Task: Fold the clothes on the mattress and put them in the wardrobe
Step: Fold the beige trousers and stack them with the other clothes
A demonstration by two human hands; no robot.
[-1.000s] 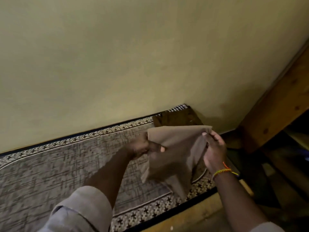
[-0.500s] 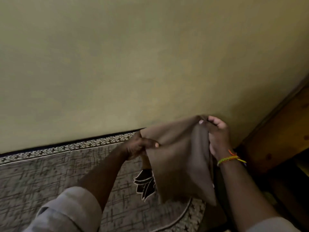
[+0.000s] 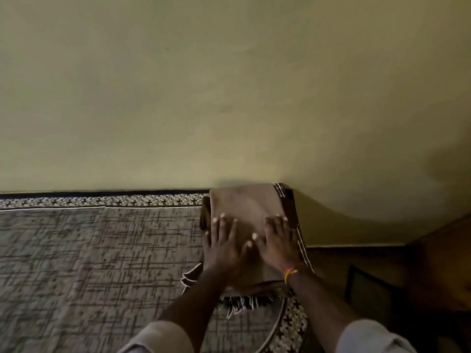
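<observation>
From the head camera: we press a folded brown cloth garment (image 3: 244,212) flat on top of a small stack at the far corner of the grey cross-hatch patterned mattress (image 3: 89,263), against the pale yellow-green wall (image 3: 229,85). Our left hand (image 3: 224,245) and right hand (image 3: 276,240) lie side by side, palms down and fingers spread, gripping nothing. A dark piece with a white-striped edge (image 3: 302,240) shows along the stack's right side, and black-and-white fringe (image 3: 242,303) sticks out at the near edge. A yellow-and-orange thread bracelet (image 3: 290,274) circles our right wrist. To finish this fold well, we judge it best to smooth outward from the centre, square the edges with the pieces beneath, then slide both hands under the stack for lifting. The wardrobe cannot be identified with certainty here.
</observation>
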